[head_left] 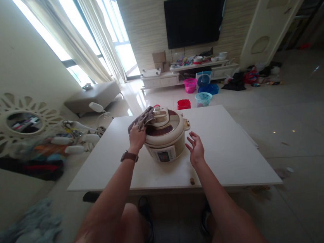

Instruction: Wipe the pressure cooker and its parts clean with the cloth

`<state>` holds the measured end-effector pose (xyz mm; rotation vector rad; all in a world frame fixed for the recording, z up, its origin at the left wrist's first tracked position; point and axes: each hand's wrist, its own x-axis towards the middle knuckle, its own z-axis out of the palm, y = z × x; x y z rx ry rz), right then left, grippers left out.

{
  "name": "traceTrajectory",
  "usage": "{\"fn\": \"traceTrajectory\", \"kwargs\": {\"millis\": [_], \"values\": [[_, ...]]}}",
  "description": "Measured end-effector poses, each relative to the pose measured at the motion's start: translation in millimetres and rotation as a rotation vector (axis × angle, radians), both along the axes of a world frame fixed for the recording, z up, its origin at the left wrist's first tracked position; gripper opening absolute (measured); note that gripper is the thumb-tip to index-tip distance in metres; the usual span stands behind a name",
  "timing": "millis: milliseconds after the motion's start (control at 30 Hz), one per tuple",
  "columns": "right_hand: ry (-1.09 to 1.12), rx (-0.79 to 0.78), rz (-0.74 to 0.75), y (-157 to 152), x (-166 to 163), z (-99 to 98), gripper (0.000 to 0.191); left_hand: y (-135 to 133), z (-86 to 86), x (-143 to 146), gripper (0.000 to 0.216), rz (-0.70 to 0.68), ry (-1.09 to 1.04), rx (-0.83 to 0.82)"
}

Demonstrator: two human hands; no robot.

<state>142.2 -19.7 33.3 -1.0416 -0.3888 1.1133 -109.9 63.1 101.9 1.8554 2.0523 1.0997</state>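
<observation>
A cream electric pressure cooker (165, 138) stands on the white table (220, 150), its lid on and its control panel facing me. My left hand (138, 136) is closed on a grey-brown cloth (145, 119) and rests at the left edge of the lid. The cloth lies over the lid's left side, near the handle. To the right of the cooker, my right hand (196, 149) is in the air with fingers apart and nothing in it, close to the cooker's side but not touching it. A small brown object (192, 181) sits near the table's front edge.
Beyond the table's far edge are a red bucket (184, 104), a light blue basket (203, 99) and a pink basket (190, 85). A low cabinet (166, 81) stands under the television (197, 18). A white-armed lamp (89, 137) is left of the table.
</observation>
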Motion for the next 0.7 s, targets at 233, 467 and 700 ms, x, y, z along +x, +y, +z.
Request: {"fn": "traceTrajectory", "kwargs": {"millis": [233, 467, 700], "values": [[0.039, 0.001, -0.009, -9.4, 8.9, 3.2, 0.042, -29.3, -5.7, 16.1, 0.044, -0.096, 0.111, 0.060], [0.046, -0.060, -0.037, -10.0, 14.1, 2.1, 0.043, 25.4, 17.4, 15.3, 0.035, -0.037, 0.065, -0.072], [0.066, -0.095, -0.023, -10.0, 16.0, 7.3, 0.041, 1.3, 11.6, 4.4, 0.035, -0.261, 0.171, 0.032]]}}
